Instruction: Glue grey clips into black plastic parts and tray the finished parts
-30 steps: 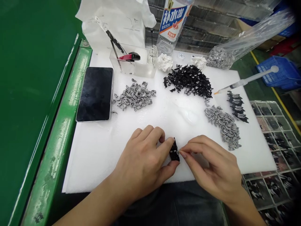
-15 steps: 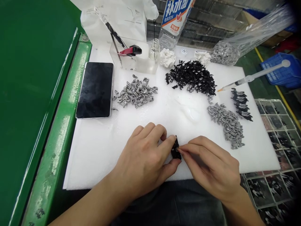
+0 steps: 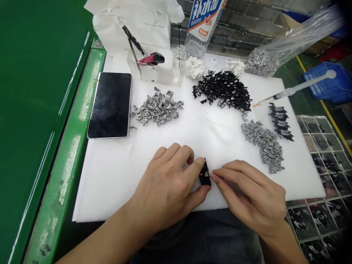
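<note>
Between thumb and index finger, my left hand (image 3: 173, 183) pinches a small black block-like part (image 3: 205, 175) with a small shiny spot on its right side. My right hand (image 3: 247, 190) has thumb and index finger pressed together just right of this part; whatever lies between the fingertips is too small to make out. Beyond the hands are a pile of small grey pieces (image 3: 159, 108), a pile of small black pieces (image 3: 222, 90) and a second grey heap (image 3: 264, 146). A short row of joined black and grey pieces (image 3: 281, 121) lies beside that heap.
A tablet (image 3: 110, 104) lies on the left of the white foam board (image 3: 115, 176). Behind stand a clear holder (image 3: 156, 73) with tweezers, a drink bottle (image 3: 202, 29) and crumpled tissue (image 3: 194, 68). A syringe (image 3: 294, 89) sits right, near compartment trays (image 3: 320, 205).
My right fingertips have drawn slightly right, away from the black part, uncovering the shiny spot on it. My left hand keeps its grip. The whole view has shifted a little.
</note>
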Action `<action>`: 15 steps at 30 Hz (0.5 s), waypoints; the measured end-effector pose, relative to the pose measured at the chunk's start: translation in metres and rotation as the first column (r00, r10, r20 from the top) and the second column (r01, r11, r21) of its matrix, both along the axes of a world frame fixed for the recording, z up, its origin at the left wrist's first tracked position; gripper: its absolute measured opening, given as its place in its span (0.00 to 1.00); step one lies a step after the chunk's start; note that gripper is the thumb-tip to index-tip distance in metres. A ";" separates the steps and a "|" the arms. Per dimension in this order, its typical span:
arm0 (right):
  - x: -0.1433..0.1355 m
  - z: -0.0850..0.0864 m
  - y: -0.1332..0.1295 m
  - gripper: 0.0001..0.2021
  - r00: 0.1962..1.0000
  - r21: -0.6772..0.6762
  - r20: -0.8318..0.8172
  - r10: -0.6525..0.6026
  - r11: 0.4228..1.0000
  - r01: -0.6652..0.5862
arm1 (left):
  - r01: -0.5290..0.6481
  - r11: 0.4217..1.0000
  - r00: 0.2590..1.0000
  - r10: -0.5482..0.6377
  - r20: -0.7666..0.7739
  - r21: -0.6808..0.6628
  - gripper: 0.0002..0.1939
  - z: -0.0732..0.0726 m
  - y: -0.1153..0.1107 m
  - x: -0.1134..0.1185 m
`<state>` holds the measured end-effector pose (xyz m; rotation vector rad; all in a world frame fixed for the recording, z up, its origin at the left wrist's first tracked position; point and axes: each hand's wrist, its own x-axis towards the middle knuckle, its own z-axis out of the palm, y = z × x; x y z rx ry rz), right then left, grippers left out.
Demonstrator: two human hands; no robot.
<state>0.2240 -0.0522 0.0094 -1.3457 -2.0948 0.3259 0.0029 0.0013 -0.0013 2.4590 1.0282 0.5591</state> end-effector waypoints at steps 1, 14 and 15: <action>0.002 0.001 -0.001 0.16 1.000 0.004 0.015 0.017 1.000 -0.017 | 0.001 1.000 1.000 -0.001 -0.001 -0.002 0.19 0.000 0.000 0.000; 0.015 -0.006 -0.008 0.28 0.959 -0.034 0.159 0.236 0.972 -0.234 | 0.003 1.000 1.000 -0.003 0.010 -0.016 0.18 0.000 0.000 0.001; 0.016 -0.004 -0.007 0.27 0.953 -0.041 0.177 0.247 0.969 -0.243 | 0.004 1.000 1.000 -0.003 0.010 -0.015 0.18 0.000 0.000 0.001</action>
